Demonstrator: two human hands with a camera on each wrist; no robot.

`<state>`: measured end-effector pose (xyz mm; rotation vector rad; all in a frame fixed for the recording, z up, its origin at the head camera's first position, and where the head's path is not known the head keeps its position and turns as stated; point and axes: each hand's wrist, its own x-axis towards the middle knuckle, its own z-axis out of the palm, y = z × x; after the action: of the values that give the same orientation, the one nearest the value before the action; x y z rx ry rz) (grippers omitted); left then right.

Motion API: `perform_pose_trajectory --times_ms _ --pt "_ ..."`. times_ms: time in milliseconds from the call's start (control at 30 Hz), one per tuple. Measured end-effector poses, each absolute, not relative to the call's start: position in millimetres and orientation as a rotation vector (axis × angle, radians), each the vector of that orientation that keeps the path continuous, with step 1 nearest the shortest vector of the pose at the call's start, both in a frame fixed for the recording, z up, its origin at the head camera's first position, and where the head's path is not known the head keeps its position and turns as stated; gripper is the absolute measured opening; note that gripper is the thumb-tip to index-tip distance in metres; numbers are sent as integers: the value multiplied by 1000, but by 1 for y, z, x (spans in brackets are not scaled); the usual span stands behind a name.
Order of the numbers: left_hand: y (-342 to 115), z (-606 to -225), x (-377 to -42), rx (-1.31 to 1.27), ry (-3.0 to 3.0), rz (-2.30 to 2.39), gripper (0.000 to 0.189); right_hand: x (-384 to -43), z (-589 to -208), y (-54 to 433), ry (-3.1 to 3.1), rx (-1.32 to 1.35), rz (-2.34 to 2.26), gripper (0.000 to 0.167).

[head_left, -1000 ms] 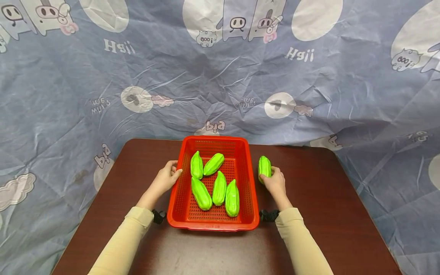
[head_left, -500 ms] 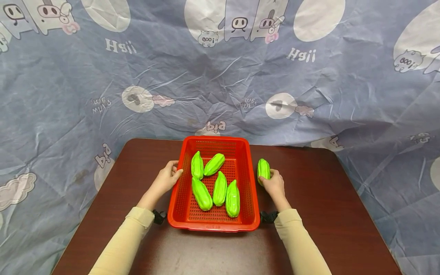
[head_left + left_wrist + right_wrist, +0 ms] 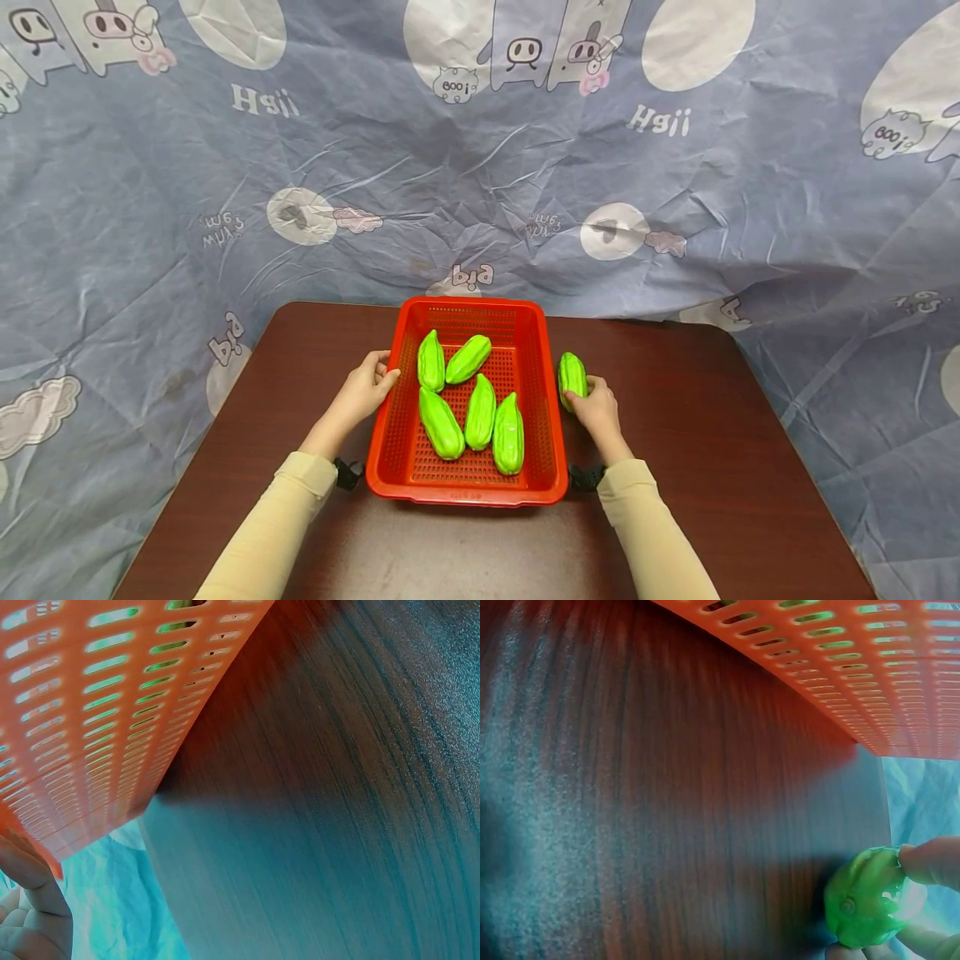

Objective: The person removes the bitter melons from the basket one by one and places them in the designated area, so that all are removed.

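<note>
A red plastic basket [image 3: 467, 497] with slotted walls stands mid-table in the head view. Several ridged, pointed green gourds [image 3: 441, 425] lie inside it. My left hand [image 3: 365, 389] grips the basket's left rim, thumb on top; its fingers are partly hidden by the rim. To the right of the basket, my right hand [image 3: 597, 408] holds another green gourd [image 3: 572, 375] between thumb and fingers. In the right wrist view this gourd [image 3: 864, 900] shows its blunt end, low over the table; whether it touches the surface, I cannot tell.
The dark brown wooden table [image 3: 690, 433] reaches out on both sides of the basket. Behind its far edge hangs a wrinkled blue-grey cloth [image 3: 480, 167] with cartoon prints. A black wrist device [image 3: 587, 477] sits close to the basket's right side.
My right hand and its gourd have moved slightly toward me and to the left, nearer the basket's right wall. The left hand and the basket keep their places.
</note>
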<state>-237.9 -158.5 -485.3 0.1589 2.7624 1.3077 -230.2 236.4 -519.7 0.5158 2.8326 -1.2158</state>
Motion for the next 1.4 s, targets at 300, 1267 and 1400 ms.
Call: perform_pose_trajectory --times_ms 300,1267,1400 --pt "-157 -485 -238 147 2759 1322 51 -229 -520 238 2856 476 -1216 66" --pt "-158 -486 -237 139 2754 1308 52 -220 -442 243 2848 371 -1368 69" --pt "-157 -485 -237 155 2763 1316 51 -218 -430 237 2860 328 -1377 69"
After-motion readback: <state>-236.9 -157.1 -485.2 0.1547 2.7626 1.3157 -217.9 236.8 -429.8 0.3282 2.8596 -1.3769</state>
